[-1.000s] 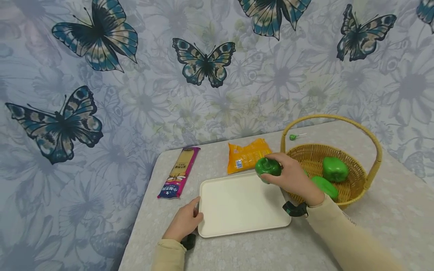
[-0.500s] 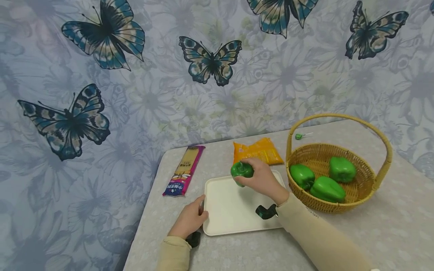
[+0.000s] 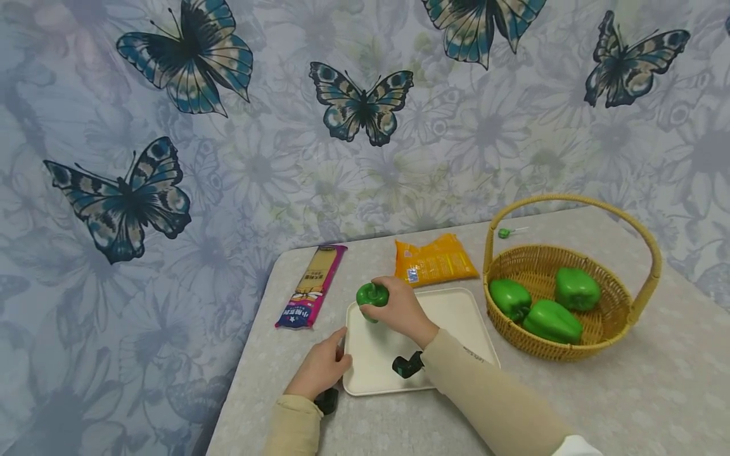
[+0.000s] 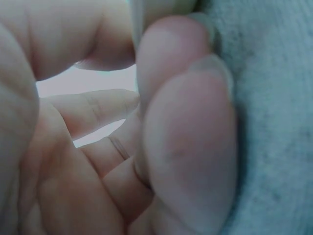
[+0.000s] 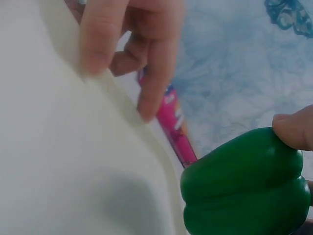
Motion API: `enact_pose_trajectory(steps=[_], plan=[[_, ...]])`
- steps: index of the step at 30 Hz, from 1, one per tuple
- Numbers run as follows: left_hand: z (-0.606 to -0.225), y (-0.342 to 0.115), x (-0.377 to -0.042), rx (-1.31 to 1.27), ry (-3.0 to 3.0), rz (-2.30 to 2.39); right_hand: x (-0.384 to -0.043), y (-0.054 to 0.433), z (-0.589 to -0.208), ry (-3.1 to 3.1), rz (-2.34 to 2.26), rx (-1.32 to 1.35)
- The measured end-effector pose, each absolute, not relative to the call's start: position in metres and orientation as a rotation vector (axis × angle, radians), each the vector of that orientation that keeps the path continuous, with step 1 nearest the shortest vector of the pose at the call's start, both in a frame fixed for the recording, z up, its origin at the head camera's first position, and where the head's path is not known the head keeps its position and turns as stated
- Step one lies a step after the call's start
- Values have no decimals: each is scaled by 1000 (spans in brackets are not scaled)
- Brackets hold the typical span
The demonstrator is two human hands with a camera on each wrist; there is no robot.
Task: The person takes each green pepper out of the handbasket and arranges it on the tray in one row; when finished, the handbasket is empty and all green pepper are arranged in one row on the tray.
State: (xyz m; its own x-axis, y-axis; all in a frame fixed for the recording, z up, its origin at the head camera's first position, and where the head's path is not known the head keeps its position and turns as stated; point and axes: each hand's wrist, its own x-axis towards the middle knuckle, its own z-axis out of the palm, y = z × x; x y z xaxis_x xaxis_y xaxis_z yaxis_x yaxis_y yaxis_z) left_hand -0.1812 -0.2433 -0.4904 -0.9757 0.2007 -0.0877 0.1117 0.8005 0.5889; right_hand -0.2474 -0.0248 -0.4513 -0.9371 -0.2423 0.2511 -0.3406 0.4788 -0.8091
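In the head view my right hand (image 3: 403, 311) holds a green bell pepper (image 3: 369, 294) above the left part of a cream tray (image 3: 450, 320). Thumb and fingers pinch it from the right side, stem upward. The right wrist view shows the pepper's ribbed glossy body close up, with a shadow on the tray beneath. At the tray's left edge, my left hand (image 3: 318, 368) grips the rim between thumb and fingers. Close up in the left wrist view, the fingertips (image 4: 190, 132) are curled by the rim, and the rest of the tray is mostly out of sight.
A wicker basket (image 3: 533, 343) with a tall handle stands right of the tray, holding three green peppers (image 3: 552, 322). Behind the tray lies an orange packet (image 3: 439, 259); a pink-edged noodle packet (image 3: 310, 288) lies left. A small green item on a white stick (image 3: 504, 233) sits behind the basket.
My right hand has carried the pepper leftward from beside the basket, across the tray to its left part. The left hand stays at the tray's edge. The head view has shifted slightly.
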Motion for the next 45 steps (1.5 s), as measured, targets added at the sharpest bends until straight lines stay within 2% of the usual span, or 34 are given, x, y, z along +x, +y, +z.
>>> enact_pose_trajectory(steps=[24, 45], plan=[[-485, -244, -179, 277, 2843, 933, -260, -63, -467, -2621, 1482, 468], [-488, -245, -179, 258, 2847, 920, -263, -71, -473, -2694, 1423, 496]])
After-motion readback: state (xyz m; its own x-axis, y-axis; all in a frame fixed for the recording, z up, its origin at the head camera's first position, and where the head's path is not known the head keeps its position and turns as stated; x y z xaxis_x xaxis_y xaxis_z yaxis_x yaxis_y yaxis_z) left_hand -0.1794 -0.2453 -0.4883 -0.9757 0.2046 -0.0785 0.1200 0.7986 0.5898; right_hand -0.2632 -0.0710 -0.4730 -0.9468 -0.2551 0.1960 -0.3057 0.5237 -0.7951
